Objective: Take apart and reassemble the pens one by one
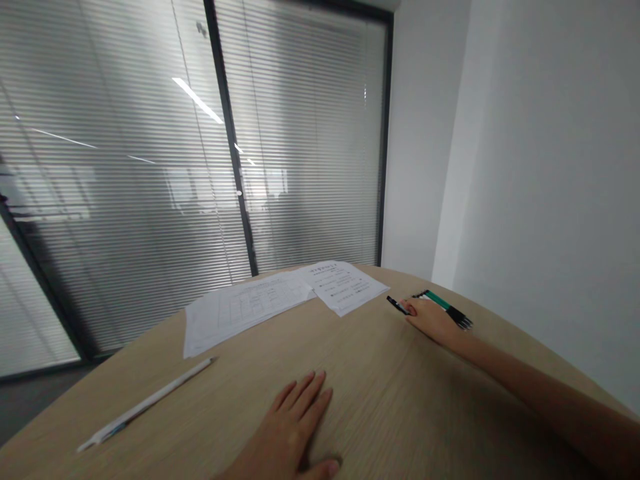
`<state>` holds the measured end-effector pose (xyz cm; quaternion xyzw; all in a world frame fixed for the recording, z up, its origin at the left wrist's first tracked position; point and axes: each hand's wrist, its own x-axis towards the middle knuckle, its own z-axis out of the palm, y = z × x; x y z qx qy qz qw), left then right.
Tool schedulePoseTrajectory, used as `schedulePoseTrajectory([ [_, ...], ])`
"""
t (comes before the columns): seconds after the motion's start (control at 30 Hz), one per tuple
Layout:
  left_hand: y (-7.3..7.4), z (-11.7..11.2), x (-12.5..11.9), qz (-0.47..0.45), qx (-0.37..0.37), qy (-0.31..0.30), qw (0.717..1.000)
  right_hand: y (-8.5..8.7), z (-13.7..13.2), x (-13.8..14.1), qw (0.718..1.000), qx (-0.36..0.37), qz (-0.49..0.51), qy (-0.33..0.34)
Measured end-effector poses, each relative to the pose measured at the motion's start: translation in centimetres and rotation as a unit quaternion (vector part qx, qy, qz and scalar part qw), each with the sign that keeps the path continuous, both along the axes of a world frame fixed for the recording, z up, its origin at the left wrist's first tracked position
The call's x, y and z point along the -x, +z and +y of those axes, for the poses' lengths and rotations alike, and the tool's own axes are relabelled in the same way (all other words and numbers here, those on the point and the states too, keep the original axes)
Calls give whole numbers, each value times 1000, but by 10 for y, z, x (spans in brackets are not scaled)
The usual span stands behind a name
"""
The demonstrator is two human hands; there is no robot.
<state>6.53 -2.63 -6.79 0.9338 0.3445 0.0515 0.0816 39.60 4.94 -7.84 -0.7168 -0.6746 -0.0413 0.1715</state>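
Note:
My right hand (427,319) reaches far across the round wooden table, its fingers closed around a black pen (396,305) whose end sticks out to the left. Beside that hand, partly hidden behind it, lies a set of black pens (459,317) in a pack with a green label (437,298). My left hand (293,427) rests palm down near the front of the table, fingers stretched out, holding nothing.
Printed sheets of paper (250,303) lie at the far side, with another printed page (345,287) overlapping to their right. A long thin white object (155,398) lies at the left. Glass panels with blinds (310,133) and a white wall (550,167) stand behind the table (380,400).

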Motion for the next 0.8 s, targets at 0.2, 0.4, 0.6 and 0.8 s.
schedulePoseTrajectory([
  [0.2,0,0,-1,-1,-1,-1,1000,-3,-1,-1,999,31,-36,1],
  [0.4,1,0,-1,10,5,10,1000,1,-1,-1,997,51,-54,-10],
  [0.6,1,-1,-2,30,4,12,999,13,-2,-11,992,100,-67,-45],
  [0.8,2,0,-4,28,8,15,999,15,-2,-19,981,168,-79,-61],
])
